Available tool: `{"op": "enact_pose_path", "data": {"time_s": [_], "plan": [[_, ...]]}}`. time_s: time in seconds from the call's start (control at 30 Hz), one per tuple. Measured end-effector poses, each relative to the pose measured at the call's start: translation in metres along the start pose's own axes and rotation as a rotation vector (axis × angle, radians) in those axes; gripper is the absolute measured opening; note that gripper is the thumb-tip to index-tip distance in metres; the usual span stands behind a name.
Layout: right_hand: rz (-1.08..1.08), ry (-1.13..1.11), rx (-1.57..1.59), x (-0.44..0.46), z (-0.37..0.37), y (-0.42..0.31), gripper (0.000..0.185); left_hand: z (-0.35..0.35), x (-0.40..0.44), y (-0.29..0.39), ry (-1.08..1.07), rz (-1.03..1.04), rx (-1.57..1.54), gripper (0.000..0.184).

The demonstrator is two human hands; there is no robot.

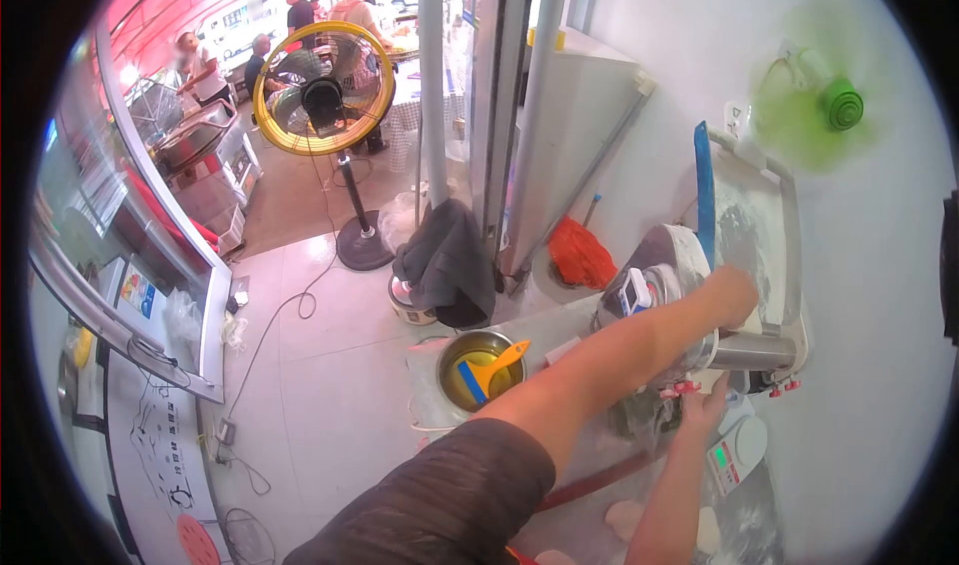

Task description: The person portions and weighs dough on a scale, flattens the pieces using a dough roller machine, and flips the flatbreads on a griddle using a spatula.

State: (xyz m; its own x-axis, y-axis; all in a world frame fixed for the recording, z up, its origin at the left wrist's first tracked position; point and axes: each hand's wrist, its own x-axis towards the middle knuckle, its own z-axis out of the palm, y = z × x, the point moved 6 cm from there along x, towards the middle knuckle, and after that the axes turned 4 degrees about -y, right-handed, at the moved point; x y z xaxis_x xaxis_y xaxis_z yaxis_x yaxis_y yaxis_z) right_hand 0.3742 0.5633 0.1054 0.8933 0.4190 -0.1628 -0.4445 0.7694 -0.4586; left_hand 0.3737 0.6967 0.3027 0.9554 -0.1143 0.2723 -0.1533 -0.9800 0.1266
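My left arm reaches across to a dough-rolling machine (751,351) with a steel roller. My left hand (734,297) is over the upper side of the machine, beside its flour-dusted tray (774,220); its fingers are hidden. Below the roller, my right hand (705,410) is raised with its fingers stretched up, close to the red knobs of the machine. A pale patch shows by its fingertips, too small to name. Rounds of dough (624,517) lie on the worktop near my right forearm. To the right of that hand stands a white kitchen scale (741,453) with a green display.
A steel bowl (455,353) of yellowish liquid holds an orange-and-blue brush (491,368). Spinning green blades blur around a small wall fan (842,104). A yellow pedestal fan (322,100) stands by the doorway, its cable along the floor. Several people are outside.
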Motion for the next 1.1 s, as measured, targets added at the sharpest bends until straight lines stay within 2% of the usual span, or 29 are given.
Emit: {"op": "enact_pose_path", "data": {"time_s": [0.17,0.37,0.63,0.7,0.8,0.9,1.0,1.1], "plan": [[0.050,0.096,-0.059,0.008,-0.045,-0.002,0.038,0.005,0.004,-0.001,-0.067,-0.042,-0.019,0.017],[-0.049,0.124,0.045,-0.022,-0.035,-0.004,0.035,-0.002,-0.002,0.000,0.018,-0.021,-0.012,0.016],[-0.092,0.203,0.049,-0.053,-0.032,-0.004,0.034,-0.002,-0.002,-0.001,-0.001,-0.009,-0.023,0.016],[-0.089,0.219,0.056,-0.055,-0.043,-0.005,0.035,-0.004,-0.003,0.000,-0.016,-0.005,-0.033,0.016],[-0.064,0.115,0.084,-0.053,-0.060,-0.005,0.035,-0.012,-0.008,0.002,-0.043,0.002,-0.036,0.018],[-0.098,0.156,0.056,-0.057,-0.073,-0.008,0.035,-0.010,-0.006,0.003,-0.021,0.018,-0.022,0.016],[-0.095,0.192,0.044,-0.046,-0.117,-0.014,0.035,-0.005,-0.005,0.001,0.024,0.031,-0.009,0.013],[-0.075,0.230,0.002,-0.056,-0.120,-0.016,0.035,0.000,-0.003,-0.002,0.009,0.031,0.005,0.012]]}}
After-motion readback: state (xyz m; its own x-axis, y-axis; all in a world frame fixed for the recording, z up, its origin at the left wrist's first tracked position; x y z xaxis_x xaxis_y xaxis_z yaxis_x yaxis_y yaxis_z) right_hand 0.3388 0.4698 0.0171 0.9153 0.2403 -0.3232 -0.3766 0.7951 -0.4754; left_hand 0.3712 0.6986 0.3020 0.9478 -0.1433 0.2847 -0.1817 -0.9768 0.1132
